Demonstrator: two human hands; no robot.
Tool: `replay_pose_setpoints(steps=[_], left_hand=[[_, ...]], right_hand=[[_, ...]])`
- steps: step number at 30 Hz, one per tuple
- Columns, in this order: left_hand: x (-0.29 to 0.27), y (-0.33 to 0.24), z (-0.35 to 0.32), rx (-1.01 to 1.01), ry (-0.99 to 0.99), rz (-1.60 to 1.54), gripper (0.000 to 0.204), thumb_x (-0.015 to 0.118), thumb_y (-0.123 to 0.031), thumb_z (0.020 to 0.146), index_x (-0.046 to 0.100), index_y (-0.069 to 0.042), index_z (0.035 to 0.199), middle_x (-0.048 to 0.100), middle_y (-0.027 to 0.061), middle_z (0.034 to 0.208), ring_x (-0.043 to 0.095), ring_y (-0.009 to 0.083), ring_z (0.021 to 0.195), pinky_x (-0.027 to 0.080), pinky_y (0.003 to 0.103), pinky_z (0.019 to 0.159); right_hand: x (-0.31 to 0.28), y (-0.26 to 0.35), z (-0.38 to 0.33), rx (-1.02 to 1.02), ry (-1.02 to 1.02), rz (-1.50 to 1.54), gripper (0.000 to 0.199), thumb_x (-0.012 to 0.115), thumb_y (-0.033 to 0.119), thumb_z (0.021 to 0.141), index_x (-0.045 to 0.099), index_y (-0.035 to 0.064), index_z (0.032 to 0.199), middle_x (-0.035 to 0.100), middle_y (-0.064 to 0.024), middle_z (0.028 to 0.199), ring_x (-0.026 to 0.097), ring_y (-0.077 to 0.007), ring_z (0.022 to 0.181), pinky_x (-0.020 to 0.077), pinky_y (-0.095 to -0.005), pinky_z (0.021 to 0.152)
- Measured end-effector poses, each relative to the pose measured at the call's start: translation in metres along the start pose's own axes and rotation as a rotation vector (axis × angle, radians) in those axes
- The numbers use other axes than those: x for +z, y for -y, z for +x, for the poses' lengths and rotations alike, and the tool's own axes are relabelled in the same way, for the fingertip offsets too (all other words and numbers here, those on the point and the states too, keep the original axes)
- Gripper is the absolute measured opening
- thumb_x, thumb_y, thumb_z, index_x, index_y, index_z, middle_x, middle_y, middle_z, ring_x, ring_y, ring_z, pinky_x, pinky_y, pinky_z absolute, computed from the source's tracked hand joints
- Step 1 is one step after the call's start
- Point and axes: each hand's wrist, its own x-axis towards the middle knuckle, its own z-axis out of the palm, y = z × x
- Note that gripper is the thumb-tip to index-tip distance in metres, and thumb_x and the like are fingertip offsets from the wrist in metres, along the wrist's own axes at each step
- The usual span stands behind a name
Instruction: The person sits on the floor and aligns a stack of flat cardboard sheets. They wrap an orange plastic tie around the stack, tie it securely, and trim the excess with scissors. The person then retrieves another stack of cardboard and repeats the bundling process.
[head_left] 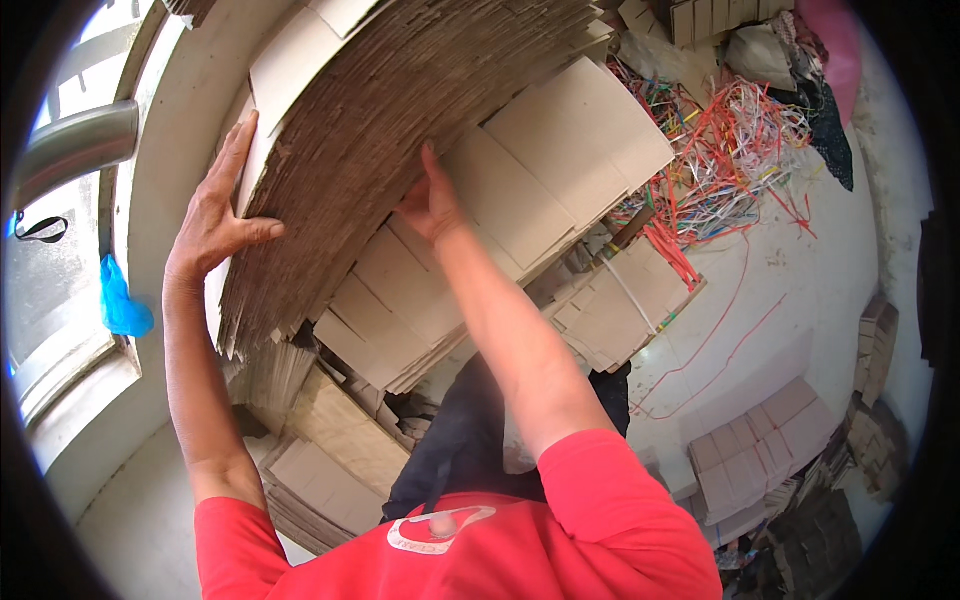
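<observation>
A tall stack of thin grey-brown cardboard sheets (330, 170) fills the upper left, its layered edges facing me. My left hand (222, 215) lies against the stack's left side, fingers stretched upward and thumb spread over the layered edges. On the other side, my right hand (436, 208) reaches to the stack's right edge with its thumb raised and apart. Its other fingers are partly hidden beside the stack. Beneath my right forearm is a lower row of pale cardboard pieces (530, 190), laid in overlapping bundles.
Tangled red, white and green strapping strips (735, 150) heap on the floor at the upper right. More cardboard bundles (765, 440) stand at the lower right. A window with a metal pipe (85, 150) and a blue plastic bag (122, 300) is on the left.
</observation>
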Motion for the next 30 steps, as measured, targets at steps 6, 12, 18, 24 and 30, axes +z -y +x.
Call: replay_pose_setpoints(steps=[6,12,18,24,30], left_hand=[[-0.001,0.008,0.003,-0.021,-0.023,-0.02,0.113,0.073,-0.033,0.041,0.028,-0.019,0.143,0.037,0.015,0.142,0.033,0.0315,0.132,0.023,0.041,0.111],[-0.001,0.002,0.002,-0.031,-0.032,-0.011,0.111,0.072,-0.032,0.043,0.028,-0.019,0.143,0.037,0.0146,0.142,0.033,0.0316,0.132,0.023,0.041,0.111],[0.004,0.002,0.002,0.035,-0.032,-0.055,0.107,0.071,-0.025,0.045,0.028,-0.02,0.143,0.034,0.0158,0.143,0.029,0.0315,0.134,0.023,0.04,0.111],[0.004,-0.023,-0.014,-0.034,-0.091,0.071,0.105,0.068,-0.021,0.047,0.027,-0.013,0.143,0.032,0.0164,0.144,0.029,0.0306,0.134,0.022,0.038,0.111],[-0.015,-0.049,-0.048,0.011,-0.175,0.145,0.101,0.064,-0.012,0.048,0.027,-0.006,0.142,0.034,0.018,0.143,0.033,0.0312,0.132,0.026,0.036,0.109]], right_hand=[[0.004,-0.009,0.014,-0.1,-0.221,-0.21,0.076,0.052,0.051,0.087,0.021,0.0091,0.143,0.027,-0.0083,0.147,0.031,-0.026,0.131,0.0274,-0.0432,0.106],[0.012,-0.006,0.009,-0.082,-0.232,-0.156,0.068,0.049,0.052,0.089,0.03,0.0099,0.139,0.035,-0.008,0.143,0.039,-0.0261,0.125,0.0348,-0.0411,0.1],[0.006,-0.001,0.001,-0.061,-0.111,0.011,0.07,0.051,0.052,0.088,0.029,0.0109,0.14,0.036,-0.0086,0.142,0.035,-0.027,0.129,0.0298,-0.0489,0.102],[0.012,-0.009,-0.004,-0.035,-0.162,0.126,0.068,0.052,0.049,0.088,0.031,0.0085,0.138,0.038,-0.0084,0.141,0.035,-0.0267,0.129,0.0277,-0.0455,0.105],[0.035,-0.006,-0.027,-0.021,-0.238,0.114,0.053,0.057,0.046,0.087,0.045,0.0105,0.124,0.053,-0.0053,0.119,0.047,-0.0233,0.112,0.0376,-0.0407,0.094]])
